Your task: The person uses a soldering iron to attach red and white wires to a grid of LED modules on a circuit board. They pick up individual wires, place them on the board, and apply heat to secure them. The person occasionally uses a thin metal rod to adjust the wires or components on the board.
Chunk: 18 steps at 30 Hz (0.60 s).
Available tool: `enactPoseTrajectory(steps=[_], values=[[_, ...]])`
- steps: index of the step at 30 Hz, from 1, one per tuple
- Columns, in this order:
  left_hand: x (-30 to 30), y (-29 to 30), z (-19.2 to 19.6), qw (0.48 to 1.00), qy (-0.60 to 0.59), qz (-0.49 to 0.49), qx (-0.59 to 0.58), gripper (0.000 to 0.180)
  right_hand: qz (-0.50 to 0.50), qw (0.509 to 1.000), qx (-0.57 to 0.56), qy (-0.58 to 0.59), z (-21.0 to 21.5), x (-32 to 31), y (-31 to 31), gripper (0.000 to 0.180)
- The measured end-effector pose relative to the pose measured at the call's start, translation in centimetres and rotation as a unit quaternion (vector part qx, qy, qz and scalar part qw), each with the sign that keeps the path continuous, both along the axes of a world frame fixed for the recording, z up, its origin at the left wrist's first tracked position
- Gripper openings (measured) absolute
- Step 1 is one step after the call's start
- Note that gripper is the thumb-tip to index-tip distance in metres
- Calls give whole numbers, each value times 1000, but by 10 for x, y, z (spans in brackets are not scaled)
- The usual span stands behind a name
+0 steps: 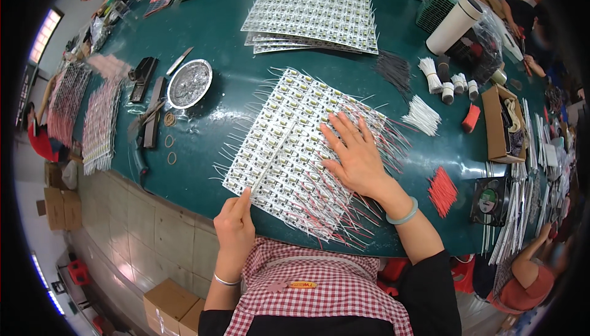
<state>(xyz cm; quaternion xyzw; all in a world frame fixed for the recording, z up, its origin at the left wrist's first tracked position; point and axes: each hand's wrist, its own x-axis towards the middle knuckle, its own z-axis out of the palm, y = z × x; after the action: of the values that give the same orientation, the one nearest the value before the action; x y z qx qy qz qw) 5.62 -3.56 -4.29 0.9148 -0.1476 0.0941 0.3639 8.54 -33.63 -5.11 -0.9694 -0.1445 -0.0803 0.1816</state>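
- The big dark green table (pixel 221 29) fills most of the picture, from the top edge down to the middle.
- In the middle of the picture lies a wide white sheet of small circuit boards (pixel 289 145) with many thin white and red wires sticking out of its sides.
- A stack of more white board sheets (pixel 313 13) sits at the top middle, well apart from the hands.
- The right hand (pixel 356 155) lies flat on the sheet, just right of the middle, with its fingers spread wide. It presses down and grips nothing.
- The left hand (pixel 235 222) is in the lower middle, at the near edge of the sheet. Its fingers are pinched on a thin white strip (pixel 265 170) that runs up across the sheet.
- A white tube (pixel 453 24) stands tilted at the upper right.
- A round silver dish (pixel 189 83) sits at the upper left of the table, with dark tools just beside it.
- A bundle of red wires (pixel 442 191) lies at the right, near the right wrist.
- A small bunch of white wires (pixel 422 116) lies a bit above it.
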Motion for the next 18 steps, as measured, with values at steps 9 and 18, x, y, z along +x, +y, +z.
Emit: enactPoseTrajectory(steps=[9, 18], values=[[-2, 1, -5, 984, 137, -8, -113, 31, -1, 1000, 3, 2, -1, -1, 0, 66], [-5, -2, -6, 982, 134, -43, -127, 32, 4, 1000, 2, 13, 0, 1, 2, 65]])
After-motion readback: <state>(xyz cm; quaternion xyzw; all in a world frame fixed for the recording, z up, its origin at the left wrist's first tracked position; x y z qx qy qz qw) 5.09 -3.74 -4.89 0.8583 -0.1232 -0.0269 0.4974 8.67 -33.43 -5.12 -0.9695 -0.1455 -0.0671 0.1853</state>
